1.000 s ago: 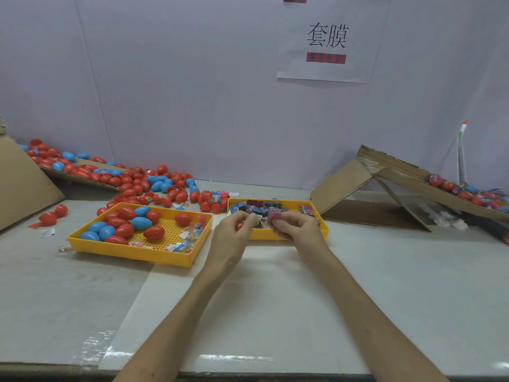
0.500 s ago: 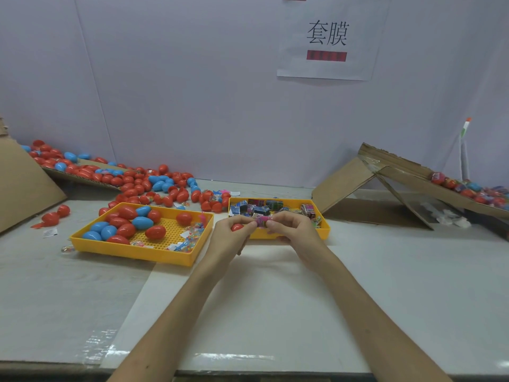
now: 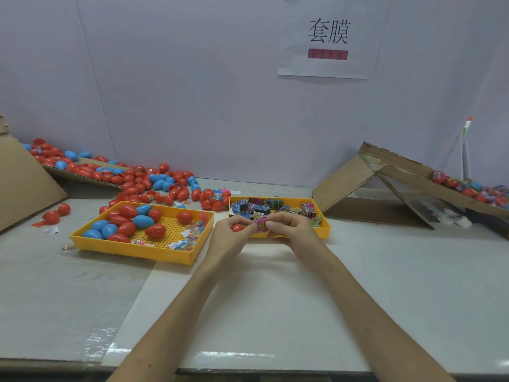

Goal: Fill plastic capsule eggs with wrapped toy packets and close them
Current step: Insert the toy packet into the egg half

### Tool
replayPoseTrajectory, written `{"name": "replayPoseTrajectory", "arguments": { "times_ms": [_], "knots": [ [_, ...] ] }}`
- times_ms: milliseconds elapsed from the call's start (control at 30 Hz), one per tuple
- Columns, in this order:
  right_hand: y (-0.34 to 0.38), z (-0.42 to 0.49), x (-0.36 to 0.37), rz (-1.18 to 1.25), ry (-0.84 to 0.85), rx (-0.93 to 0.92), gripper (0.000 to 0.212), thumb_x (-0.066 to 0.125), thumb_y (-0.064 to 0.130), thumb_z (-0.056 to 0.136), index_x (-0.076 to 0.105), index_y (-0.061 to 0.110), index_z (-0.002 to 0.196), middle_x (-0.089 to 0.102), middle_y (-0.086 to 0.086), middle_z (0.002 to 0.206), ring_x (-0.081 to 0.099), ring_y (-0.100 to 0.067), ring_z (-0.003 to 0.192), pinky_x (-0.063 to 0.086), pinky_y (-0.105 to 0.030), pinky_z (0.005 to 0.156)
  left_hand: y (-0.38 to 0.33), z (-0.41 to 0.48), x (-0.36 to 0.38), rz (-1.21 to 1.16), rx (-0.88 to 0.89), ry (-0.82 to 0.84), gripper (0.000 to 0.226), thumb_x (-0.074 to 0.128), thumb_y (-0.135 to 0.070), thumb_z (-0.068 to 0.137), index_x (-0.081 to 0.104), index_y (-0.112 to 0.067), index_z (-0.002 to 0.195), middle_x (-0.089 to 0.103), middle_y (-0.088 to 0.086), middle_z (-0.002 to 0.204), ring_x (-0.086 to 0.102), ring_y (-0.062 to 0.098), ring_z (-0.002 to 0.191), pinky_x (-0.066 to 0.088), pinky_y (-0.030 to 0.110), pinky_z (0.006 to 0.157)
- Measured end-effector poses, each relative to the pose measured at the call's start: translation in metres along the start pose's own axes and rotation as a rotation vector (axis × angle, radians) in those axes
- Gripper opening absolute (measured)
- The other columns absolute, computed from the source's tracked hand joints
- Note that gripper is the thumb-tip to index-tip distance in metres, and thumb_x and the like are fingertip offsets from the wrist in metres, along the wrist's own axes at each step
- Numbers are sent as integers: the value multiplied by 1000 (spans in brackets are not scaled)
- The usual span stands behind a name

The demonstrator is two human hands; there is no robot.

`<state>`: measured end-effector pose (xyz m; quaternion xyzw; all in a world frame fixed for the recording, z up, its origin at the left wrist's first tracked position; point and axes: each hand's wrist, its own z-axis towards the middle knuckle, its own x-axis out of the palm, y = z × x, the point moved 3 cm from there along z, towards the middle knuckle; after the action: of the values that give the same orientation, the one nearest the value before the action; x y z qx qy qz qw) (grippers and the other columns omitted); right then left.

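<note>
Head view. Worktop (image 3: 275,299): pale, smooth, with a glossy sheen at the near edge. Corrugated cardboard ramp (image 3: 344,180) at far right, slanted. Large yellow tray (image 3: 170,232) has a perforated floor and holds glossy oval capsule eggs (image 3: 126,228), red and blue. Small yellow tray (image 3: 326,230) just beside it is heaped with crinkled printed packets (image 3: 261,208). Before its near rim, left grip (image 3: 228,235) curls round a red capsule (image 3: 237,228), mostly hidden. Right grip (image 3: 292,232) pinches a pink packet (image 3: 261,225) just beside the capsule.

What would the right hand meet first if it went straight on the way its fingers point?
Probably the red egg gripped in the left hand; the right hand pinches a pink packet close beside it, though depth is unclear.
</note>
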<state>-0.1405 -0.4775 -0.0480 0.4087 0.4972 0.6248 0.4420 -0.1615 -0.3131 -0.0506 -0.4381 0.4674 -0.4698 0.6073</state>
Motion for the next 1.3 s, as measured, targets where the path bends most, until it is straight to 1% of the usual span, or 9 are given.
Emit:
{"name": "replayPoseTrajectory", "arguments": {
  "times_ms": [133,233,400,500,633,767,900,1200,1300],
  "knots": [
    [-1,0,2,-34,11,10,23,69,5,90,80,23,81,70,2,78,60,-11,67,51,-26,68,2,1,0,30,-15,14,10,75,-27,90,72,-22,82,59,-6,64,51,9,59,39,19,52],
    [-2,0,2,-37,14,16,22,68,6,91,81,23,86,71,1,81,58,-12,68,51,-25,66,3,2,1,-27,-91,55,6,71,-22,93,72,-17,91,56,1,68,47,13,59,37,18,46],
    [1,1,-2,13,-26,10,17,68,5,90,80,18,92,71,-1,80,57,-12,63,53,-28,69,2,5,0,-494,-274,131,30,46,-12,95,70,-10,113,53,5,75,44,14,62,37,23,52],
    [1,1,-4,30,-55,13,14,68,2,90,77,11,94,70,-9,85,57,-15,63,53,-29,69,0,6,0,-758,-337,165,36,39,-11,97,68,-3,119,57,10,85,58,16,63,49,25,55],
    [1,1,-4,55,-85,31,11,66,4,92,74,9,96,71,-11,87,63,-19,61,55,-29,68,4,6,-1,-701,-280,192,25,52,-19,103,72,-13,117,67,10,106,71,15,80,57,27,73],
    [1,2,-5,65,-94,24,11,68,5,91,76,13,92,73,-7,84,66,-19,58,56,-30,67,6,7,-7,-545,-245,148,20,60,-30,101,78,-27,108,75,-4,95,67,13,88,55,24,71],
    [-1,2,-4,85,-81,38,17,69,4,90,80,17,90,76,-9,90,70,-21,62,58,-31,70,5,7,-7,-593,-219,155,17,63,-23,99,77,-26,108,77,-6,94,72,8,82,53,25,74],
    [1,1,-5,95,-78,57,17,67,4,91,77,11,103,76,-11,100,72,-23,67,60,-32,73,6,9,-8,-629,-128,118,24,69,-5,92,70,-14,114,79,-1,92,75,17,96,59,23,79],
    [1,1,-6,71,-92,49,17,67,6,92,76,9,106,76,-9,96,72,-23,68,60,-31,74,5,8,-8,-548,-97,107,26,72,-3,89,73,-18,110,78,-3,95,74,15,98,59,25,80]
  ]
}}
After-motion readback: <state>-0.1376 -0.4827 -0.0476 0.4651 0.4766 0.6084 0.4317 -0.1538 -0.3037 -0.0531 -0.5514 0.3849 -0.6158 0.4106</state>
